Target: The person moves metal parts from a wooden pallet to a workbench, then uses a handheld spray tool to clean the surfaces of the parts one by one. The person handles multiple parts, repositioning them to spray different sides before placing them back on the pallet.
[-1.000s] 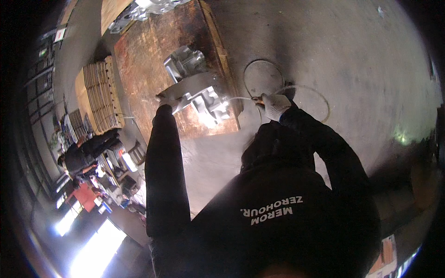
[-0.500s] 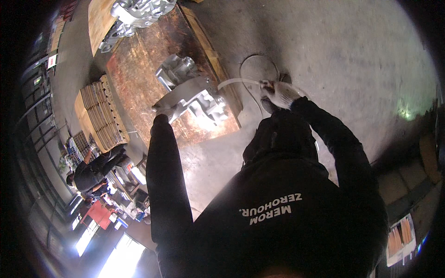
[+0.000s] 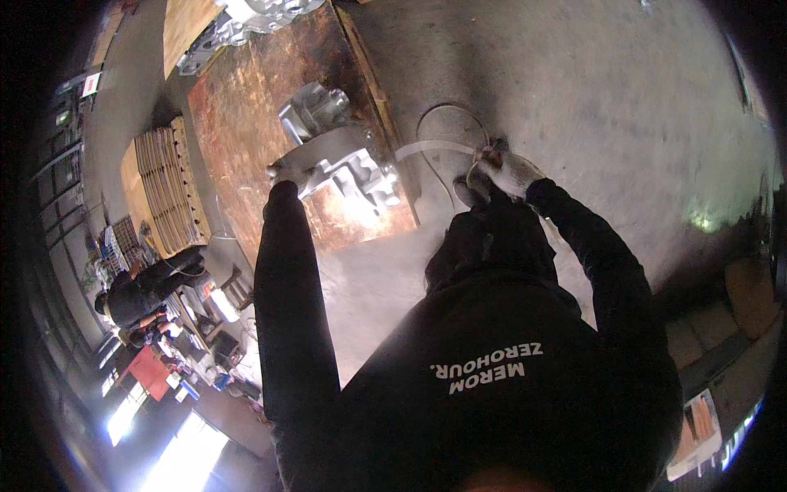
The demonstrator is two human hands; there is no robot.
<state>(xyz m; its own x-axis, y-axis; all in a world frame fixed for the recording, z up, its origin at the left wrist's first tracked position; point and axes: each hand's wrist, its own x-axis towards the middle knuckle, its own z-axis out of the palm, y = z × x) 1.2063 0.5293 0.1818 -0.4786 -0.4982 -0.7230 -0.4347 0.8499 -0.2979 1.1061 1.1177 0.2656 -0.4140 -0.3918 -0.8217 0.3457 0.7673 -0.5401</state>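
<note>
A silver-grey metal casting point(image 3: 361, 180) with deep recesses lies on a rust-brown worktable point(image 3: 246, 98). My left hand point(image 3: 297, 175) is closed on its near left side, though the separate fingers are hard to make out. Just beyond stands another chunky metal casting point(image 3: 310, 113). My right hand point(image 3: 515, 170), in a pale glove, is off the table's right side, closed around the end of a pale curved strip or tube point(image 3: 438, 146). That piece arcs left toward the casting. What else lies inside the right hand is hidden.
A thin hose or cable point(image 3: 447, 107) loops beside my right hand over the grey floor. More metal castings point(image 3: 254, 16) sit at the table's far end. Left of the table stands a stack of cardboard sheets point(image 3: 168, 189). Farther left, a person in dark clothes point(image 3: 143, 291) bends near cluttered benches.
My right hand has drawn slightly right, away from the table, with the pale curved piece. My left hand stays on the casting. The whole view has shifted a little.
</note>
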